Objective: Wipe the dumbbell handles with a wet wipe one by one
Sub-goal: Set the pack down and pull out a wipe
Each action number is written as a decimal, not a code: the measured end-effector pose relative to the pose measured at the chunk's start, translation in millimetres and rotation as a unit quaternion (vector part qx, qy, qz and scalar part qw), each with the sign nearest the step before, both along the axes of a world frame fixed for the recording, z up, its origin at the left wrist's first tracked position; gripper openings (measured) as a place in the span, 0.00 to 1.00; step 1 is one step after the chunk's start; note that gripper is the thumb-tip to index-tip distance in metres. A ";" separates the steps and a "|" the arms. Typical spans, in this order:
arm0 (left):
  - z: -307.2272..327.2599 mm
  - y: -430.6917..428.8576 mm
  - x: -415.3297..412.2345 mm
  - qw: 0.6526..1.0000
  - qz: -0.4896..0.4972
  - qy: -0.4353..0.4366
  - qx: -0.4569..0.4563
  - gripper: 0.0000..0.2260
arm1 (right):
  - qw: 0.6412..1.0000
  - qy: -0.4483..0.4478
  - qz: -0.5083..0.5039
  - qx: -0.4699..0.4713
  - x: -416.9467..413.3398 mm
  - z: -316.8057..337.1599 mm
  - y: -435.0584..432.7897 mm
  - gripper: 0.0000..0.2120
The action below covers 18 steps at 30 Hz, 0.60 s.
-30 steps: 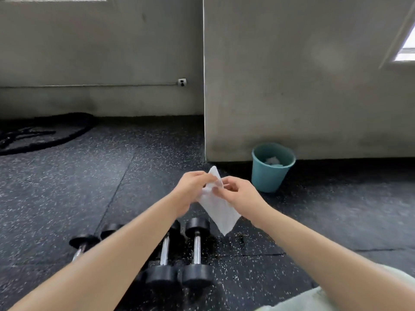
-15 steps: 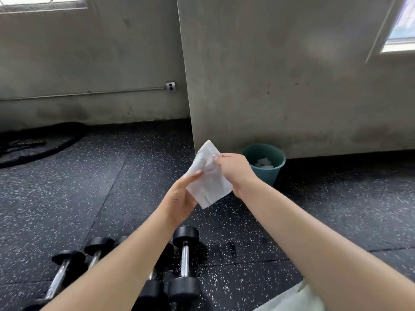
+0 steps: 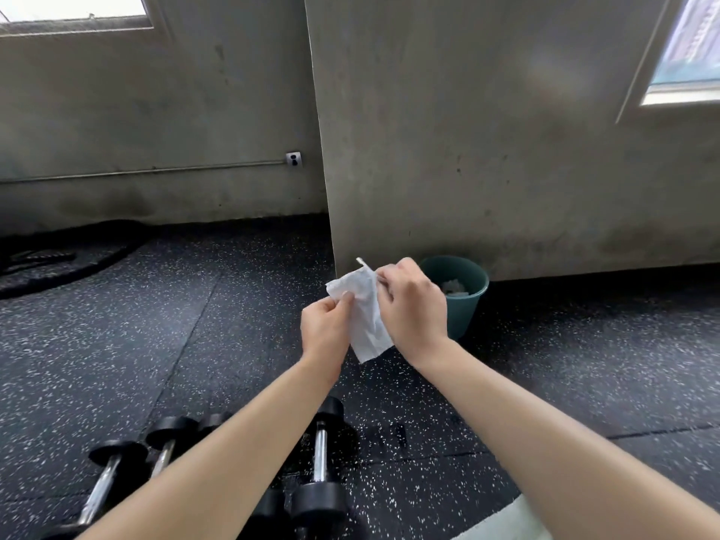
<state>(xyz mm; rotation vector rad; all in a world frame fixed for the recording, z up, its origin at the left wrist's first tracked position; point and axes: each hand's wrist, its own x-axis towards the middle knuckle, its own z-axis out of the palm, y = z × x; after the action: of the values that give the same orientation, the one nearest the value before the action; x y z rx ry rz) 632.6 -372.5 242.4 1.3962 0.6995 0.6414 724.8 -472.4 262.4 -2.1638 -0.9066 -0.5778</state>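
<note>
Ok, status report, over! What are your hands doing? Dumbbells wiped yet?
Left hand, right hand: both pinching wet wipe, held up. Dumbbells on floor below, untouched. Teal bin beyond, not in the way.

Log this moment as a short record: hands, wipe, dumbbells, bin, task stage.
left hand: pinches the wipe's left edge
right hand: pinches the wipe's top corner
wipe: white, held in the air between both hands
dumbbells: lying side by side on the floor, chrome handles untouched, some hidden behind the left forearm
bin: teal, by the wall, crumpled white material inside
stage: no handle being wiped yet
</note>
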 end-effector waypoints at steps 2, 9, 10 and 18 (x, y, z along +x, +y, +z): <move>8.0 -7.1 3.6 1.000 -0.006 -0.001 -0.003 0.17 | 0.998 -0.047 0.025 -0.022 -5.9 -4.9 2.9 0.03; 21.0 -7.7 7.9 0.985 -0.074 0.017 -0.158 0.19 | 0.996 -0.062 0.063 0.005 -12.2 -15.4 3.2 0.10; 21.4 -6.8 6.9 0.982 -0.075 0.014 -0.172 0.21 | 0.996 -0.060 0.069 0.018 -12.6 -13.8 1.5 0.10; 24.5 2.8 5.7 0.964 -0.129 -0.040 -0.229 0.27 | 0.991 -0.069 0.112 -0.004 -21.6 -16.5 5.9 0.13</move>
<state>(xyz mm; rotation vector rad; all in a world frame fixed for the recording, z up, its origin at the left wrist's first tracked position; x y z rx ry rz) 638.3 -369.6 266.9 1.0016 0.5447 0.3004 703.2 -466.6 245.9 -2.0136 -1.2098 -0.6167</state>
